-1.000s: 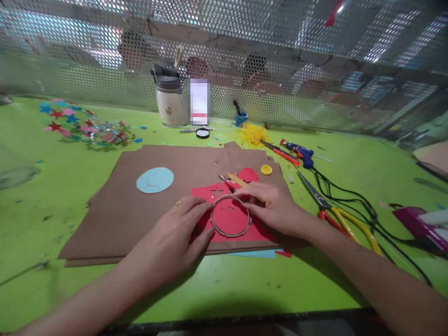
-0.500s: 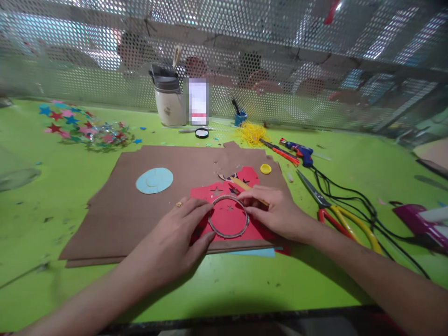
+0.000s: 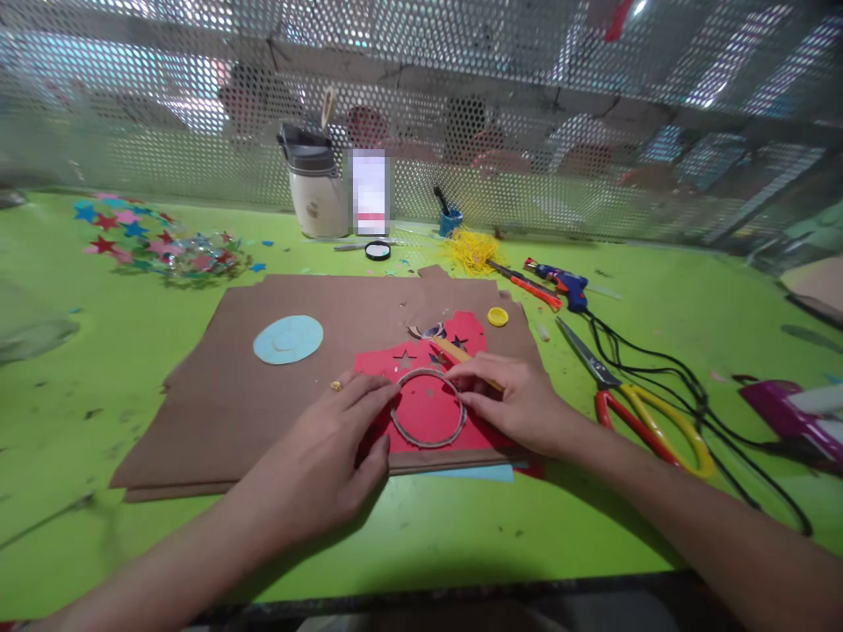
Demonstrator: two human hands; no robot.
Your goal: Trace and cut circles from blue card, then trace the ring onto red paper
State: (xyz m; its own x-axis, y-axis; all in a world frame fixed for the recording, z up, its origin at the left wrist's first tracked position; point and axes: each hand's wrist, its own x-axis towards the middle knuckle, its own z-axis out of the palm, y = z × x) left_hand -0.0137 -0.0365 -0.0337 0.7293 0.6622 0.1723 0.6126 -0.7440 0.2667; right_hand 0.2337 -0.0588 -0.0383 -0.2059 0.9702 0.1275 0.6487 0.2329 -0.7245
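Observation:
A thin round ring (image 3: 428,445) with a rough edge lies on red paper (image 3: 474,430) with star-shaped cutouts. My left hand (image 3: 346,439) rests at the ring's left side. Its fingertips touch the rim and its thumb is apart from it. On the other side my right hand (image 3: 510,395) has its thumb and index finger closed at the ring's right rim. A yellow-orange pencil-like stick (image 3: 454,349) passes under my right fingers; whether they grip it I cannot tell. Beneath everything is stacked brown board (image 3: 224,395), with a light-blue paper disc (image 3: 288,340) on its left part.
Scissors (image 3: 619,386), a blue glue gun (image 3: 563,285) with a black cord, and a purple tool (image 3: 783,412) lie on the right. Behind the board are a flask (image 3: 317,197), a phone (image 3: 370,189) and yellow shreds (image 3: 474,250). Paper stars (image 3: 135,230) lie far left.
My left thumb has drawn back from the ring's lower left rim. My right hand and the ring look unmoved. The view has shifted slightly.

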